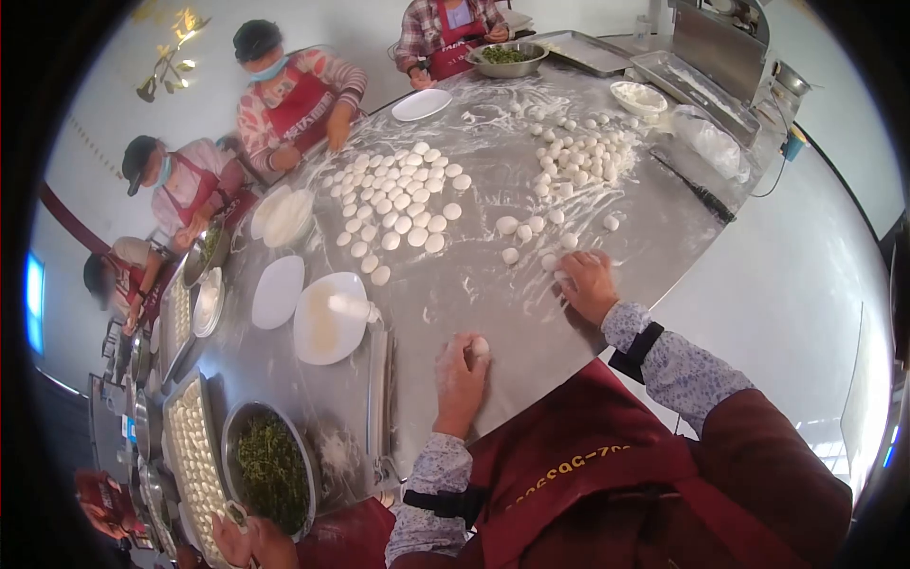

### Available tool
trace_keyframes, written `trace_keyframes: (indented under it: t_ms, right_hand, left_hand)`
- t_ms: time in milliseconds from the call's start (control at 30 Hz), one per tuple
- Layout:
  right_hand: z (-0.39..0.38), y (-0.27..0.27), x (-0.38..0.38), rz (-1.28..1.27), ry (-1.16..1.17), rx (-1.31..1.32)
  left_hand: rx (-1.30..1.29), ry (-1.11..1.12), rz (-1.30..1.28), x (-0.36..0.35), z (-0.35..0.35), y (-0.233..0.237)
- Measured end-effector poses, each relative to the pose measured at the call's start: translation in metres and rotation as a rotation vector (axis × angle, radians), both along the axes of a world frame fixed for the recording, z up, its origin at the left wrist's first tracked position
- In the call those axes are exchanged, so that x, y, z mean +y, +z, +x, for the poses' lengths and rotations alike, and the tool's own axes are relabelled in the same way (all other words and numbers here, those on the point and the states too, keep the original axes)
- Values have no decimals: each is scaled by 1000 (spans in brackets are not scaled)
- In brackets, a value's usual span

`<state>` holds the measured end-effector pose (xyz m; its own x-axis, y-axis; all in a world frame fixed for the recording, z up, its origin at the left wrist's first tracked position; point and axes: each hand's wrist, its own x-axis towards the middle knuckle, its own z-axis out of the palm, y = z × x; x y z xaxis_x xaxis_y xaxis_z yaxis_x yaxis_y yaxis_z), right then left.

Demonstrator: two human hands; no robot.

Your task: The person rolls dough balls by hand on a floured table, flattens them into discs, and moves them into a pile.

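My left hand (461, 379) is closed around a small white dough ball (481, 346) just above the metal table (512, 351). Off to the right, my right hand (588, 286) is at a few loose dough balls, its fingers curled over one pale dough piece (561, 276). More loose balls (536, 224) lie just beyond it. A heap of round dough balls (583, 156) sits on floury metal farther back, and flattened dough rounds (403, 194) are spread over the middle of the table.
A rolling press (380, 394) and white plates (331, 319) stand left of my left hand. A bowl of greens (272, 467) and a tray of dumplings (196, 446) are lower left. Co-workers (297, 104) line the far side; a co-worker's hands (248, 541) are at lower left. A long dark-handled tool (697, 190) lies right.
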<state>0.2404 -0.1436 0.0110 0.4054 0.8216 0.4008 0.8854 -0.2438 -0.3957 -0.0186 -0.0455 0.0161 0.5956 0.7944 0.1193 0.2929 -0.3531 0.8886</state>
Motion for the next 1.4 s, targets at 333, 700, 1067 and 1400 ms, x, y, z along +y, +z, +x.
trace_keyframes:
  t_ms: [333,700,1067,1400]
  right_hand:
    - [-70,5,-6,-17,324,406]
    - [-85,10,-12,-4,243,511]
    - [-117,2,10,-13,348,478]
    - [-17,12,18,6,-94,24]
  left_hand:
    - [413,58,455,17,-7,24]
    - [574,125,742,27,64,-13]
    - [539,218,641,38,17,7]
    - [460,-91,691,-6,79,-9]
